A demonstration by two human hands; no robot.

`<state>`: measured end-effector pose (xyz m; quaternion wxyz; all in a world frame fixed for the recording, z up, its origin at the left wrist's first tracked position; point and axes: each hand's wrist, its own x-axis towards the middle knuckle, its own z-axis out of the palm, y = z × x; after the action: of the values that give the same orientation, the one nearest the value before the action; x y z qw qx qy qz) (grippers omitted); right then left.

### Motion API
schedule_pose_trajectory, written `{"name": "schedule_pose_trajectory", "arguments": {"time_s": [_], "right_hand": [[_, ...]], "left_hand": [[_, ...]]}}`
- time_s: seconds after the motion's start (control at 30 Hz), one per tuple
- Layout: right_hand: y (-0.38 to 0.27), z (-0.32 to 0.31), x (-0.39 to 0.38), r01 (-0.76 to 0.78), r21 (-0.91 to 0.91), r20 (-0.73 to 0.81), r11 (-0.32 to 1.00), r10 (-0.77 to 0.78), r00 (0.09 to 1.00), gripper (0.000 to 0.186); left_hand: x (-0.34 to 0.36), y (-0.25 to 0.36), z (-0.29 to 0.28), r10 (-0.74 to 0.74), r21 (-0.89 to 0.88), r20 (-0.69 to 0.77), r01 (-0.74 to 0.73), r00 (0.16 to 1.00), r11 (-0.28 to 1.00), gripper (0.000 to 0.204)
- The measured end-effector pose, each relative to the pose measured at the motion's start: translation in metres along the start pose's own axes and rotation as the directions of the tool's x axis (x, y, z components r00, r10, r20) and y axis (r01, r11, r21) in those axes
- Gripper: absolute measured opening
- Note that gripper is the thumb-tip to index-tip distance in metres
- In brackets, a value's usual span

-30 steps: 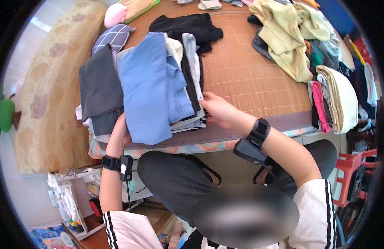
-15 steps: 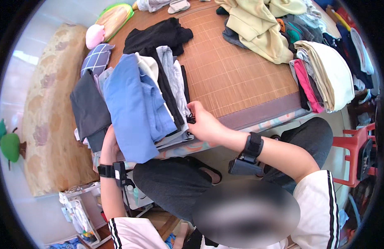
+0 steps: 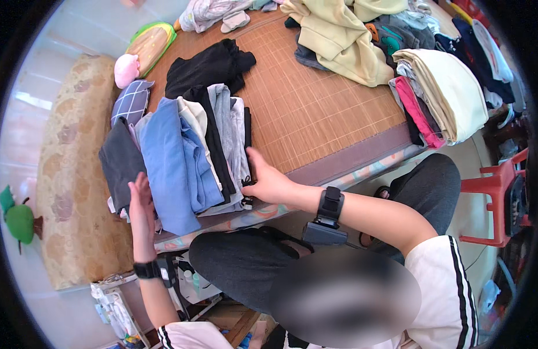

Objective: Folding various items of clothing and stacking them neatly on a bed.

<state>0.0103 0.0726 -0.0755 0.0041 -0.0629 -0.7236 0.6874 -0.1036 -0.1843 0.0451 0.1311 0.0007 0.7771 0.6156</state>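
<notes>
A row of folded clothes stands on the near left of the mat-covered bed. Blue folded trousers [image 3: 171, 160] lean at its front, with cream, black and light grey garments [image 3: 223, 116] to their right. My left hand [image 3: 141, 203] is beside the blue trousers, in front of a dark grey folded garment [image 3: 122, 163], its fingers stretched upward and holding nothing. At the other end of the row, my right hand [image 3: 272, 181] rests against the outermost garments, thumb and fingers apart. Small black strings hang near its thumb.
A crumpled black garment [image 3: 208, 67] lies behind the row. Cream clothing [image 3: 344, 43] is heaped at the far right, and another folded stack [image 3: 446, 96] stands at the bed's right edge. A red plastic stool [image 3: 493, 198] is on the floor at right; a patterned bolster [image 3: 77, 174] lies at left.
My left hand has come out from behind the blue trousers, fingers now extended. My right hand has let go of the black strings and opened against the row's side. The view has shifted slightly.
</notes>
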Motion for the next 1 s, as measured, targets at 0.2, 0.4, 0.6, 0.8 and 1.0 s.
{"name": "schedule_pose_trajectory", "arguments": {"time_s": [0.2,0.4,0.6,0.8,1.0], "right_hand": [[-0.008,0.014,0.045,-0.072,0.076,0.152,0.995,0.06,0.987,0.084],[-0.035,-0.026,0.026,-0.151,0.021,0.381,0.988,0.132,0.915,0.081],[-0.031,-0.102,-0.009,-0.262,-0.171,0.401,0.95,0.31,0.862,0.057],[-0.034,-0.188,-0.036,-0.248,-0.054,0.309,0.967,0.252,0.917,0.048],[-0.053,-0.219,-0.038,-0.223,0.114,-0.008,0.968,0.226,0.974,0.056]], "left_hand": [[-0.03,0.02,0.047,0.503,0.705,0.393,-0.603,0.77,0.373,0.068],[-0.02,0.017,0.095,0.421,0.916,0.195,-0.318,0.886,0.244,0.078],[-0.023,0.024,0.087,0.43,0.906,0.185,-0.323,0.884,0.275,0.069],[-0.053,0.042,0.149,0.672,0.753,0.389,-0.638,0.63,0.163,0.057],[-0.045,0.007,0.23,0.446,0.538,0.576,-0.728,0.685,0.424,0.054]]}}
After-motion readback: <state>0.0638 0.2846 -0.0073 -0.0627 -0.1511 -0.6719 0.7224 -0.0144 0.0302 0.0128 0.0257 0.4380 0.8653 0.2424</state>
